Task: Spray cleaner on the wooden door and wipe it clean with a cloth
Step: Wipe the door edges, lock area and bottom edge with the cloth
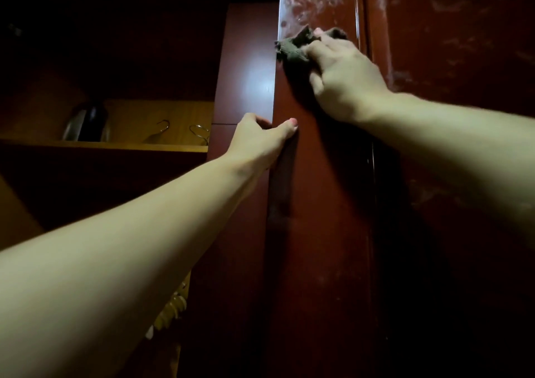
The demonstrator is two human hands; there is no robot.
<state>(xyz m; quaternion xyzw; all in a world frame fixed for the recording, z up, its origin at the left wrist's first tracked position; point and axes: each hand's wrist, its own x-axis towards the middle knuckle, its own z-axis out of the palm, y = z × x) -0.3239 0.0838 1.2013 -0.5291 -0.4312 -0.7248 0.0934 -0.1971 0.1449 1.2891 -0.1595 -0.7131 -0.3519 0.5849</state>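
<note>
Left hand (260, 137) grips the door (321, 175) edge, fingers hidden behind it. Upper centre, right hand (344, 70) clutches the cloth (295, 48), bunched beneath its curled fingers.

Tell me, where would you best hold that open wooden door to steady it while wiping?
Probably by its free vertical edge, from the left side, where the left hand already grips the wooden door. That edge is thin enough for fingers to wrap around, and it sits below the cloth under the right hand.
</note>
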